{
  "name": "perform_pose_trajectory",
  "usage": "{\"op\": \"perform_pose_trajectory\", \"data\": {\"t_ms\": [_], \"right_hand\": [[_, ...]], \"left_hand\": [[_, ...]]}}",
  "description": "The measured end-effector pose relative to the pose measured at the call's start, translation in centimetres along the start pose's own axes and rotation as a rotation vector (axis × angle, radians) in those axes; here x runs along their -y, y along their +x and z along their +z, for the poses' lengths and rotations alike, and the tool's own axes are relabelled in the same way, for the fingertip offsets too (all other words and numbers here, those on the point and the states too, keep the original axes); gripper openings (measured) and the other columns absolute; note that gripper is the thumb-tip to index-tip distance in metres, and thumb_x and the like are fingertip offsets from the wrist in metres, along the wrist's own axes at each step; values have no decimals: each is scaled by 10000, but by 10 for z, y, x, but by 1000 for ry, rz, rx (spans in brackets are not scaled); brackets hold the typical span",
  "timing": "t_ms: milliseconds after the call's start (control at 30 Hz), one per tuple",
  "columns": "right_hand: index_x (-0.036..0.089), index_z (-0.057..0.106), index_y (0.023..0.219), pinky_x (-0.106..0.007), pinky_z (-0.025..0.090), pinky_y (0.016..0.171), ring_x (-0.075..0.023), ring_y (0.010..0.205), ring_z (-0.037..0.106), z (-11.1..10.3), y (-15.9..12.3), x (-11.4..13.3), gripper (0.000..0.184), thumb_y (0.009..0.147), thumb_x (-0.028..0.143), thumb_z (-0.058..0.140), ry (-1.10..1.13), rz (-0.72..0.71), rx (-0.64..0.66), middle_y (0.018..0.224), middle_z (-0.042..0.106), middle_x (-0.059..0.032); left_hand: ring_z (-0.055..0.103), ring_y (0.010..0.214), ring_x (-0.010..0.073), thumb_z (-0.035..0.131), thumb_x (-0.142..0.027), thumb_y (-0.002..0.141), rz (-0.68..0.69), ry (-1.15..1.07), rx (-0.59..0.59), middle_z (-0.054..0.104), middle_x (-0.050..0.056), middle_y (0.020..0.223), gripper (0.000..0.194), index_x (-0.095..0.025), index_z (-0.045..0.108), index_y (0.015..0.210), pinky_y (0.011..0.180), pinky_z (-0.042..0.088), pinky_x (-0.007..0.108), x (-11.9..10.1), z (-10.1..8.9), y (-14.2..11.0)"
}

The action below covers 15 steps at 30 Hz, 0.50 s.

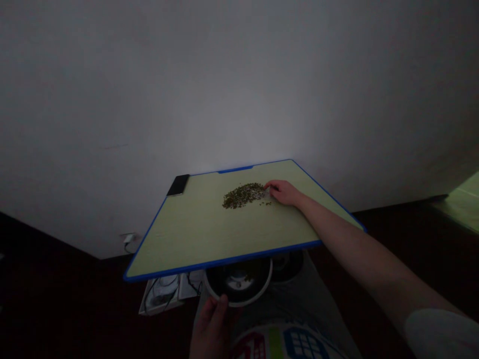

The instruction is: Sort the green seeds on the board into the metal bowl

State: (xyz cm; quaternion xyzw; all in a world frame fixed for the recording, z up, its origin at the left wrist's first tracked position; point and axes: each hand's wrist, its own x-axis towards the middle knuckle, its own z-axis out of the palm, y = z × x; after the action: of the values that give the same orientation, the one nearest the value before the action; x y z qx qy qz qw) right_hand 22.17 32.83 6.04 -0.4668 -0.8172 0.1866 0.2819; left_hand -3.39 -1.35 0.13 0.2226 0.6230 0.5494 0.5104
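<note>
A loose patch of small greenish-brown grains (pixel 243 194), like seeds or dried beans, lies spread on a pale yellow-green folding table (pixel 194 234) with a blue rim. At the right end of this patch is my right hand (pixel 283 192), its index finger reaching to the grains and a gap showing below that finger. A few stray grains lie just in front of it. Below the table's near edge, my left hand (pixel 213 319) grips the rim of a round metal bowl (pixel 243 302), thumb on top. A few grains show inside the bowl, which is partly hidden under the tabletop.
A dark phone (pixel 178 185) lies at the table's far left corner. Behind stands a plain wall (pixel 239 89) with a plugged-in charger (pixel 129 238). A white box (pixel 160 294) with cables sits on the dark floor. Another dark round container (pixel 287 266) is beside the bowl.
</note>
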Motion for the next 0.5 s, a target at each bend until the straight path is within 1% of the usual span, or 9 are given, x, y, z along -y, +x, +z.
{"op": "perform_pose_trajectory", "data": {"t_ms": [100,167,267,333,433,500], "right_hand": [[193,812,1161,-300,489,793,-183,705,612,1,0,-1,367,914,95,559,-2,-2,-4,791,754,-27],[199,811,1167,-302,493,805,-185,716,622,1,0,-1,366,916,98,565,3,-4,-3,801,760,-29],[197,807,1174,-296,496,795,-179,705,622,2,-1,-1,365,925,104,558,17,-8,6,794,759,-25],[194,804,1177,-287,495,762,-171,679,613,2,-1,-2,368,928,107,547,29,-8,17,775,751,-16],[191,805,1159,-278,487,718,-165,650,603,2,0,-2,365,923,106,540,47,-8,29,747,739,-7],[194,811,1132,-278,488,719,-165,650,606,2,0,-3,351,913,106,551,56,-11,33,738,737,-4]], "left_hand": [[811,1051,378,843,-456,763,-91,-41,24,848,87,872,170,-306,791,823,975,641,522,0,0,1],[816,1016,356,844,-457,745,-105,-66,15,849,68,884,193,-305,788,850,972,639,497,3,0,3],[813,949,331,855,-467,704,-123,-82,8,840,43,854,224,-297,779,829,981,632,486,6,-5,6],[806,950,342,860,-454,693,-123,-48,12,830,55,832,202,-296,774,786,990,630,498,7,-9,8],[793,1047,386,882,-368,680,-95,18,15,825,88,821,138,-304,769,726,1008,628,499,3,-13,9],[783,1101,400,891,-315,678,-72,43,16,832,95,827,121,-309,776,716,1014,628,485,-1,-14,7]]}}
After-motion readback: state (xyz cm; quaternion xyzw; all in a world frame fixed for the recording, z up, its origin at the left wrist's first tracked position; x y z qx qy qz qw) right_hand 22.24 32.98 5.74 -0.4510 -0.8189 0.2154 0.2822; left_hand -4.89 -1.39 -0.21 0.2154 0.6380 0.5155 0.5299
